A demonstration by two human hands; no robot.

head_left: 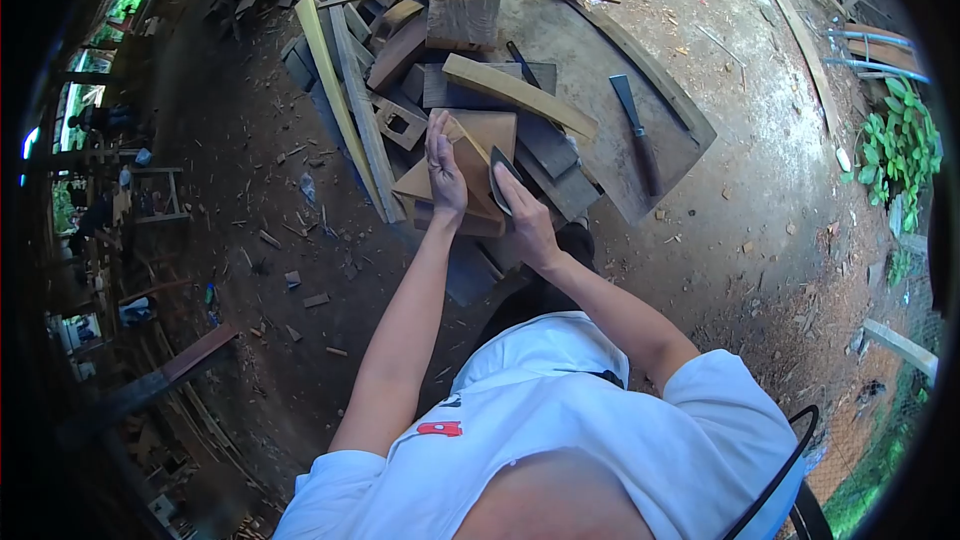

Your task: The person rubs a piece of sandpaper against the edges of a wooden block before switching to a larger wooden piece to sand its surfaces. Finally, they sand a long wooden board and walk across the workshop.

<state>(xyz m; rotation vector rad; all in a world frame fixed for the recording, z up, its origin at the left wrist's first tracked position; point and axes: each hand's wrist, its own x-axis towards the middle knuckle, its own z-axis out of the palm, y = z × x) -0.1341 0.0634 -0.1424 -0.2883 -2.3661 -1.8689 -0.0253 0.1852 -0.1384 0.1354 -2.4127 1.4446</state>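
Note:
A brown wooden piece (487,130) with a flat, smooth face lies among stacked wood in front of me. My left hand (445,172) rests against its left part, palm turned inward and fingers stretched out. On the right, my right hand (525,215) has its fingers pressed round a thin dark sheet (499,176), which touches the wood's right edge. The sheet looks like sandpaper. Just beyond my hands lies a light wooden bar (520,95).
A chisel (637,130) with a dark handle lies on a flat board (600,40) to the right. Beyond my hands stands a wooden block (463,15). Long strips (345,105) lean at the left. Wood scraps litter the ground, and a green plant (897,140) grows far right.

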